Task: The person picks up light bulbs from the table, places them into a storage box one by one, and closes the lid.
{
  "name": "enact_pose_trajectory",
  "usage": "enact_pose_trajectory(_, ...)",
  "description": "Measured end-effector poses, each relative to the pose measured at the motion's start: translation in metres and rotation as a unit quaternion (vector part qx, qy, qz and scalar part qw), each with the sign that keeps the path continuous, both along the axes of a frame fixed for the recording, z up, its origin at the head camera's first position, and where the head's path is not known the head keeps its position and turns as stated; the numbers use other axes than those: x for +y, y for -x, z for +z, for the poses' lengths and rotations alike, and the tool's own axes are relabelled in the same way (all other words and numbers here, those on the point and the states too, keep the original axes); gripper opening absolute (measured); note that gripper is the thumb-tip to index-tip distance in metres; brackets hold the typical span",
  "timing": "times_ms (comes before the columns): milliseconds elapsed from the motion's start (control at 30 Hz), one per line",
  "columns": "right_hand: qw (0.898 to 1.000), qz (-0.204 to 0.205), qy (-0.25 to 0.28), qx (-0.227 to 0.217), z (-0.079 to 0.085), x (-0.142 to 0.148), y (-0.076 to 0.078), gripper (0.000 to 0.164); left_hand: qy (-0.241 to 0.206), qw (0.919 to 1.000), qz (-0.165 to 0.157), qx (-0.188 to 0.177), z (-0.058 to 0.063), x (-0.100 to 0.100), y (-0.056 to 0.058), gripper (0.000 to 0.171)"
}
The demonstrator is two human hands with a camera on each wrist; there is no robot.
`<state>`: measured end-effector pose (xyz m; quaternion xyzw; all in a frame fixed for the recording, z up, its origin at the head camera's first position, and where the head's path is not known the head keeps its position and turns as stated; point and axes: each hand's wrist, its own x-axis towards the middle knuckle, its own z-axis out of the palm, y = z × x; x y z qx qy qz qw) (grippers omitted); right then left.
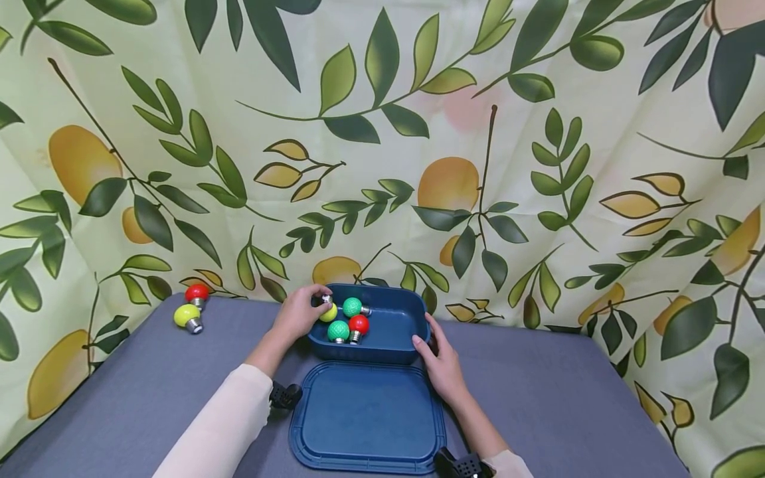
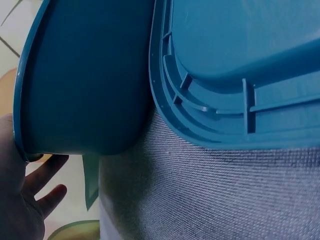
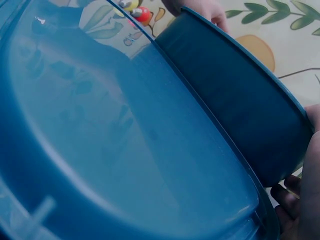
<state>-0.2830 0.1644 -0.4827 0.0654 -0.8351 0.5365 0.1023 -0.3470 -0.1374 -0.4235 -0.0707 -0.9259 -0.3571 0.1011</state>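
At the left end of a dark blue plastic box (image 1: 397,323), my left hand (image 1: 301,311) pinches the metal base of a yellow light bulb (image 1: 329,313) just inside the rim. Its lower fingers (image 2: 47,175) hang outside the box wall in the left wrist view, where the bulb is hidden. My right hand (image 1: 441,358) grips the box's right end, thumb on the near side and fingers round the corner. Inside the box lie a green bulb (image 1: 351,307), a second green bulb (image 1: 338,330) and a red bulb (image 1: 358,324).
A blue lid (image 1: 367,415) lies flat on the grey cloth-covered table (image 1: 556,405), directly before the box. Another red bulb (image 1: 196,293) and yellow bulb (image 1: 186,315) rest at the table's far left. A leaf-patterned curtain (image 1: 382,166) hangs behind.
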Motion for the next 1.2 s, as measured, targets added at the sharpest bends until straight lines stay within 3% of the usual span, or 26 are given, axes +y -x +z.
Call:
enact_pose_trajectory(400,1.0,-0.005,-0.006,0.0,-0.002,0.0,0.001,0.064,0.046,0.9987,-0.009,-0.022,0.002,0.002,0.002,0.028)
enact_pose_trajectory(667,1.0,-0.006,0.0,-0.003,-0.003,0.0,0.003,0.063,0.054,0.9985,-0.008,0.001,0.001,0.0,0.002,0.029)
enact_pose_trajectory(1000,1.0,-0.005,-0.006,-0.005,-0.004,0.001,0.003,0.065,0.019,0.9985,-0.007,0.05,-0.001,-0.011,-0.01,0.031)
enact_pose_trajectory(1200,1.0,-0.003,-0.006,-0.006,-0.002,0.001,0.003,0.065,-0.062,0.9944,0.008,0.086,-0.008,-0.025,-0.028,0.033)
